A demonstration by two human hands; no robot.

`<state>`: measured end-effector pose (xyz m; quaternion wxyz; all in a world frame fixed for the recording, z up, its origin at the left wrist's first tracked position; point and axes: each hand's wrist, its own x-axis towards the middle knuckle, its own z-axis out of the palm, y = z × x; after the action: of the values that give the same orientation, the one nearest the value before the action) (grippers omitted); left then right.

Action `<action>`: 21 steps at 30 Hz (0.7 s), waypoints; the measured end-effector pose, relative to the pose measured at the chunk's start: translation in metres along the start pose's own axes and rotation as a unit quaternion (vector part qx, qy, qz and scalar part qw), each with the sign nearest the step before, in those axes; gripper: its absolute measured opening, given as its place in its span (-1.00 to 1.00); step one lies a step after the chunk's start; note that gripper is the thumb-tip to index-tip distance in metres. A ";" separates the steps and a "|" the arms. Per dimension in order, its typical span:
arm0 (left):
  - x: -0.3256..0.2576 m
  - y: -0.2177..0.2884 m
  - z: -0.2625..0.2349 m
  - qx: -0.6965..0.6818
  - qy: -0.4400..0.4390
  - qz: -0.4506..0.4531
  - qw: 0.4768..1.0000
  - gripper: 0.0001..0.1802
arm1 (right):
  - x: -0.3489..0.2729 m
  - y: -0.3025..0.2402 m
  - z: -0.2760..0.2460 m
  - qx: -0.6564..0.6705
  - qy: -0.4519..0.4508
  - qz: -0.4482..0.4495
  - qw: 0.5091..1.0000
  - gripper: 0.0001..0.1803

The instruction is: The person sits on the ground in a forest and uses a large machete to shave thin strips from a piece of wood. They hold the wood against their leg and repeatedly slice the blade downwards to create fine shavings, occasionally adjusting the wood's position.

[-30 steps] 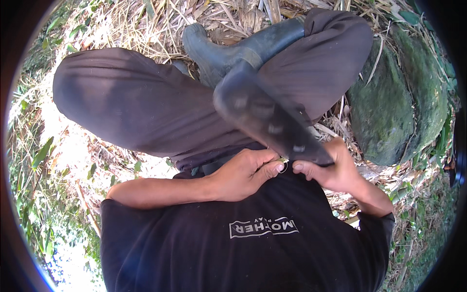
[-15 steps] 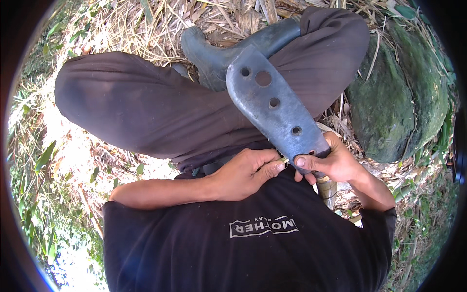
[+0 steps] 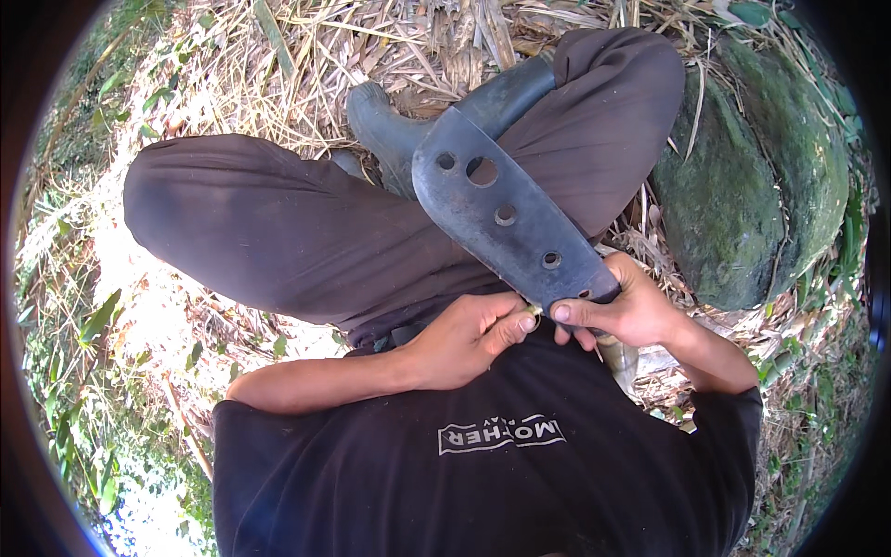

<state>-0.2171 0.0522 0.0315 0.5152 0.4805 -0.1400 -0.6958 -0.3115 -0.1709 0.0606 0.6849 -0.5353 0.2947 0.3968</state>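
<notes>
A broad, dark steel machete (image 3: 510, 237) with several round holes slants over my crossed legs, its wide end toward the boot at the upper middle. My right hand (image 3: 636, 306) is closed on the narrow end of the blade, thumb on top and fingers curled beneath. Just left of it, close to the blade's lower edge, my left hand (image 3: 469, 339) pinches a small pale yellow-green strip (image 3: 535, 311) between thumb and forefinger. Below my right hand a tan, rounded piece (image 3: 620, 360) shows; whether it is the machete's handle I cannot tell.
My legs in dark trousers (image 3: 269, 223) are folded in front of me, with a dark rubber boot (image 3: 385, 130) beyond. A mossy rock (image 3: 742, 195) stands close on the right. Dry leaves and stalks (image 3: 325, 56) litter the ground, with green plants (image 3: 97, 320) at the left.
The machete has shifted slightly left, its wide end a little lower in view. My left hand has moved slightly left and keeps its pinch; my right hand keeps its hold.
</notes>
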 end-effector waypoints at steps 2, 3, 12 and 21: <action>0.002 0.000 0.001 0.024 0.030 -0.013 0.999 -0.62 | 0.000 0.005 0.003 -0.112 0.049 -0.127 0.984 -0.76; 0.003 0.001 0.000 0.038 0.045 -0.018 0.998 -0.61 | 0.002 0.008 0.004 -0.184 0.082 -0.226 0.953 -0.77; 0.003 -0.007 0.006 0.013 0.025 -0.010 1.000 -0.60 | 0.000 0.002 -0.003 -0.002 -0.010 -0.012 1.000 -0.73; 0.006 -0.007 0.008 0.024 0.021 0.002 0.999 -0.59 | 0.002 0.004 -0.010 0.047 -0.040 0.013 0.998 -0.69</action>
<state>-0.2280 0.0479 0.0280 0.5079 0.5067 -0.1468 -0.6810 -0.3136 -0.1797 0.0546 0.7152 -0.4825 0.2926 0.4124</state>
